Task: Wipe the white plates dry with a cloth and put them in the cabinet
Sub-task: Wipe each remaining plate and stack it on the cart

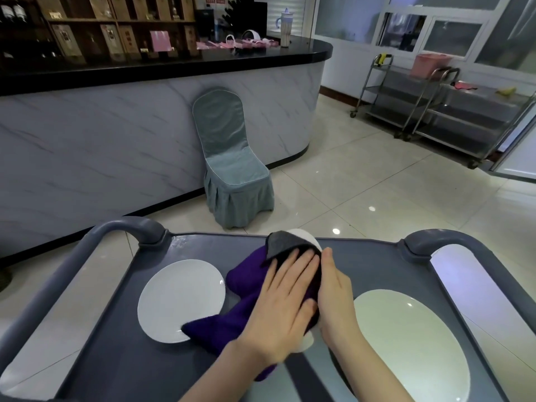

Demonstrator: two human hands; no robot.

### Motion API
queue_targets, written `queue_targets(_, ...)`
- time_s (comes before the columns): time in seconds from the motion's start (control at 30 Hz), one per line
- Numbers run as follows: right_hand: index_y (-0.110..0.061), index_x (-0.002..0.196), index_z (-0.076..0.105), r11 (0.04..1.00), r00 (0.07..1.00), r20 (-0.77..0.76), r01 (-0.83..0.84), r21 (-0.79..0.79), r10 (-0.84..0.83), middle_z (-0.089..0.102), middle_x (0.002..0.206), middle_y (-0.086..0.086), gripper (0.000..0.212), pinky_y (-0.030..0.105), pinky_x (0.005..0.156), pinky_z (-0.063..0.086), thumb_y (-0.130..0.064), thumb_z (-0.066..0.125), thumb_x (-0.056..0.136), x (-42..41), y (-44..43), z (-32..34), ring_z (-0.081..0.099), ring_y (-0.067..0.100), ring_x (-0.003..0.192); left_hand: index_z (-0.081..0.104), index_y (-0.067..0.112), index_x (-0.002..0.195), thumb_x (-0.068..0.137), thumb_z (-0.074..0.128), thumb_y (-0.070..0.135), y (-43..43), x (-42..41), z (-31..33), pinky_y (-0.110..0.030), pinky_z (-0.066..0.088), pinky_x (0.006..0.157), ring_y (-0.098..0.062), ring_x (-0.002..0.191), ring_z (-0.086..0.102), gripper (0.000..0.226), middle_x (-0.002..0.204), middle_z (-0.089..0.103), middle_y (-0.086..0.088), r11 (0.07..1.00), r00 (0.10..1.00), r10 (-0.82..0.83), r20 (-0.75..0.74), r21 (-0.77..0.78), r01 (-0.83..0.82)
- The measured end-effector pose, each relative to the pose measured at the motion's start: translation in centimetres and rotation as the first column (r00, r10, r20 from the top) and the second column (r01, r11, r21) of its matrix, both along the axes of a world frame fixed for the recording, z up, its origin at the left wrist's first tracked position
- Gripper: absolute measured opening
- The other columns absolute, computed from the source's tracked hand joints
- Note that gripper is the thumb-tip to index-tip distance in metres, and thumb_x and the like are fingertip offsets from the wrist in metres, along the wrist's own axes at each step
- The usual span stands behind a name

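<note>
Grey cart top [130,358] fills the near view, with a covered chair [229,158] against the marble counter [101,134] beyond. At the middle a white plate [304,235] stands tilted, wrapped in a purple cloth [246,285]. The left hand [287,303] presses the cloth flat-fingered onto it. The right hand [336,297] lies against its right edge, thumb hidden — whether it clasps I cannot tell. A round plate [179,300] lies left, an oval plate [406,343] right.

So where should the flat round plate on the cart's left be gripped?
Pinch the round plate at its bare far-left rim, coming from the left, probably with the left hand. It lies flat on the cart, so only the edge offers a grip, and the purple cloth covers its near-right edge.
</note>
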State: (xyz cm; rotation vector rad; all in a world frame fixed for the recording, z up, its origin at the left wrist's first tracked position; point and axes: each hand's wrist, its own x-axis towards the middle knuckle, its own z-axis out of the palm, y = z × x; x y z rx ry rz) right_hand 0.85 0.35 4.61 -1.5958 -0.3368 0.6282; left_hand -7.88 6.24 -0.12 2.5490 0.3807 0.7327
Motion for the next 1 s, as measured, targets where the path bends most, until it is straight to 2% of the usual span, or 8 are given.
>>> queue_targets(0.07, -0.039, 0.075, 0.077, 0.999, 0.999, 0.019, -0.033, -0.024, 0.033, 0.077, 0.078, -0.005, 0.043, 0.033, 0.077, 0.055, -0.053, 0.045, 0.100, -0.4, -0.2, -0.3, 0.072, 0.013, 0.081, 0.010, 0.030, 0.156, 0.099, 0.029, 0.031, 1.6, 0.6, 0.8, -0.031, -0.001, 0.123, -0.005, 0.152, 0.002, 0.059, 0.165, 0.010, 0.014, 0.989, 0.999, 0.007, 0.037, -0.149, -0.002)
queue_targets(0.17, -0.014, 0.072, 0.071, 0.996, 0.996, -0.001, -0.084, -0.011, 0.084, 0.071, 0.073, 0.010, 0.045, 0.037, 0.071, 0.051, -0.045, 0.053, 0.099, -0.8, -0.9, -0.2, 0.063, 0.019, 0.071, 0.014, 0.041, 0.151, 0.100, 0.030, 0.038, 4.5, 1.2, 1.4, -0.027, 0.008, 0.123, 0.008, 0.147, 0.006, 0.053, 0.162, 0.015, 0.021, 0.868, 0.996, 0.068, 0.052, -0.495, -0.033)
queue_targets(0.33, -0.017, 0.069, 0.073, 0.998, 0.993, -0.114, -0.017, 0.062, 0.024, 0.067, 0.065, -0.004, 0.046, 0.022, 0.052, 0.047, -0.049, 0.054, 0.097, 1.8, -2.1, 1.2, 0.060, 0.008, 0.055, 0.011, 0.046, 0.148, 0.104, 0.036, 0.026, 5.1, -1.0, -1.5, -0.017, 0.010, 0.121, 0.016, 0.143, 0.011, 0.054, 0.156, 0.014, 0.034, 0.787, 0.992, 0.120, 0.028, -0.612, -0.078)
queue_targets(0.4, -0.021, 0.075, 0.077, 0.997, 0.988, -0.155, 0.009, 0.078, 0.003, 0.073, 0.070, -0.006, 0.045, 0.019, 0.047, 0.049, -0.052, 0.053, 0.097, 2.9, -2.3, 1.3, 0.066, 0.007, 0.056, 0.008, 0.049, 0.147, 0.100, 0.035, 0.030, 3.6, -1.7, -2.9, -0.011, 0.007, 0.118, 0.014, 0.144, 0.008, 0.057, 0.157, 0.011, 0.033, 0.767, 0.991, 0.129, 0.034, -0.637, -0.078)
queue_targets(0.53, -0.018, 0.098, 0.074, 0.988, 0.958, -0.279, 0.107, 0.111, -0.073, 0.078, 0.089, -0.004, 0.041, 0.033, 0.070, 0.055, -0.054, 0.052, 0.097, 3.3, -2.4, 0.8, 0.074, 0.012, 0.075, 0.005, 0.039, 0.148, 0.104, 0.035, 0.021, 1.8, -1.5, -4.2, -0.017, 0.003, 0.120, 0.005, 0.149, 0.001, 0.057, 0.160, 0.003, 0.025, 0.809, 0.990, 0.141, 0.031, -0.579, -0.097)
queue_targets(0.7, -0.023, 0.086, 0.077, 0.995, 0.974, -0.223, 0.058, 0.078, -0.039, 0.078, 0.079, -0.008, 0.042, 0.018, 0.043, 0.049, -0.054, 0.050, 0.097, 2.7, -2.6, 0.3, 0.073, 0.007, 0.065, 0.007, 0.041, 0.148, 0.106, 0.036, 0.014, 4.7, -0.8, -2.0, -0.017, 0.006, 0.121, 0.012, 0.145, 0.004, 0.058, 0.159, 0.006, 0.028, 0.803, 0.993, 0.117, 0.029, -0.592, -0.077)
queue_targets(0.9, -0.028, 0.084, 0.080, 0.978, 0.963, -0.261, 0.114, 0.176, -0.065, 0.078, 0.087, -0.007, 0.037, 0.027, 0.057, 0.054, -0.054, 0.056, 0.095, 3.9, -1.9, 1.5, 0.074, 0.009, 0.072, 0.005, 0.032, 0.153, 0.101, 0.032, 0.029, 2.3, -1.4, -3.4, -0.029, 0.007, 0.125, 0.005, 0.149, 0.002, 0.059, 0.163, 0.005, 0.018, 0.754, 0.982, 0.172, 0.084, -0.653, -0.076)
queue_targets(1.0, -0.022, 0.095, 0.074, 0.941, 0.924, -0.340, 0.258, 0.217, -0.175, 0.078, 0.086, -0.010, 0.035, 0.031, 0.065, 0.052, -0.053, 0.059, 0.094, 4.1, -0.9, 1.5, 0.074, 0.008, 0.073, -0.001, 0.024, 0.152, 0.101, 0.033, 0.021, -1.0, -1.0, -4.7, -0.033, 0.000, 0.124, -0.006, 0.152, -0.005, 0.062, 0.164, -0.004, 0.011, 0.832, 0.983, 0.166, 0.082, -0.547, -0.095)
